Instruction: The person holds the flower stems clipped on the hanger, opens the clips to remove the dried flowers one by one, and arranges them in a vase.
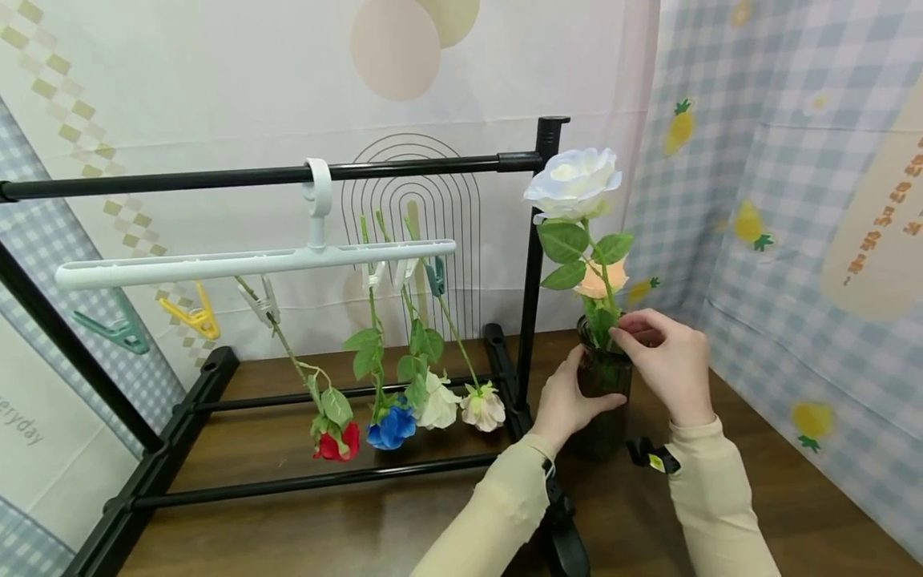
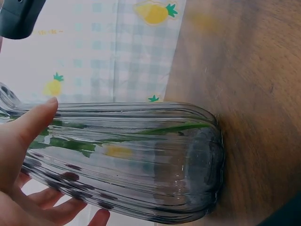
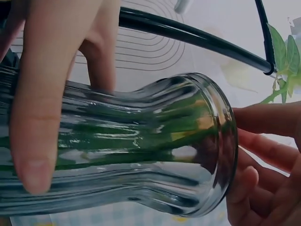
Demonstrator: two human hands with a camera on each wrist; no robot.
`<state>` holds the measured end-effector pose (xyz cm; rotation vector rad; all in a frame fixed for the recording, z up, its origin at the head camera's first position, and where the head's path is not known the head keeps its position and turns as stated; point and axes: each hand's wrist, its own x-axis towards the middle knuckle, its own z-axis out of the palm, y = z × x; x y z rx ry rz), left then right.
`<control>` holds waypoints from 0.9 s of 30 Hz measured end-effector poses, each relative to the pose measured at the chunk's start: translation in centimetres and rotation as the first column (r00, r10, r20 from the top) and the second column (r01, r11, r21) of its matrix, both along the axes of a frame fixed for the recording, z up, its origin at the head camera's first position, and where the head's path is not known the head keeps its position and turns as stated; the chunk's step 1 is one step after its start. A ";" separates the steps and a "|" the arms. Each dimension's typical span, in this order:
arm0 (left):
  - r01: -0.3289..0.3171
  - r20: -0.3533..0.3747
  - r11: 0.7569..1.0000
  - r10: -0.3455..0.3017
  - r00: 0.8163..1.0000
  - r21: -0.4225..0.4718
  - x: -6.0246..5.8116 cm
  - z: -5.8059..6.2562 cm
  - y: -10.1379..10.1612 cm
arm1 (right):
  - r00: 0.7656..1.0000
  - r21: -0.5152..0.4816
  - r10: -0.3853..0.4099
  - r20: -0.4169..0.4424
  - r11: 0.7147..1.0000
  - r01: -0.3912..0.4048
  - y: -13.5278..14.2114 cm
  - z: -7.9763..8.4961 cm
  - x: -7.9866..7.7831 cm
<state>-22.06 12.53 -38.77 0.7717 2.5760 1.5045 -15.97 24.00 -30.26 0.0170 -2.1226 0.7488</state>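
A pale blue-white artificial rose (image 1: 574, 183) stands upright in a dark ribbed glass vase (image 1: 616, 383). Behind its leaves, a peach rose (image 1: 604, 278) shows lower in the same vase. My left hand (image 1: 566, 407) grips the vase's body from the left, thumb across the front; in the left wrist view the fingers wrap the glass (image 2: 131, 174), and green stems (image 2: 162, 130) show inside. With thumb and forefinger, my right hand (image 1: 671, 365) pinches the white rose's stem at the vase mouth. In the right wrist view its fingertips sit right at the rim (image 3: 228, 141).
Left of the vase is a black rack (image 1: 433, 167) bearing a white hanger (image 1: 252, 263). Clipped upside down from it are a red rose (image 1: 339, 442), a blue rose (image 1: 392, 426) and two cream ones. A green clip (image 1: 118, 328) and a yellow clip (image 1: 198, 312) hold nothing.
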 end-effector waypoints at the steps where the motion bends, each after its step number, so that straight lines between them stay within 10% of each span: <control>1: 0.001 0.002 1.000 -0.001 1.000 -0.002 0.0 0.0 0.0 | 1.000 0.004 -0.002 0.017 1.000 0.002 0.1 0.0 0.0; 27: 0.012 0.009 0.999 -0.012 1.000 0.034 -0.2 0.1 -0.2 | 0.983 0.145 -0.060 0.171 0.989 0.035 0.5 0.1 0.3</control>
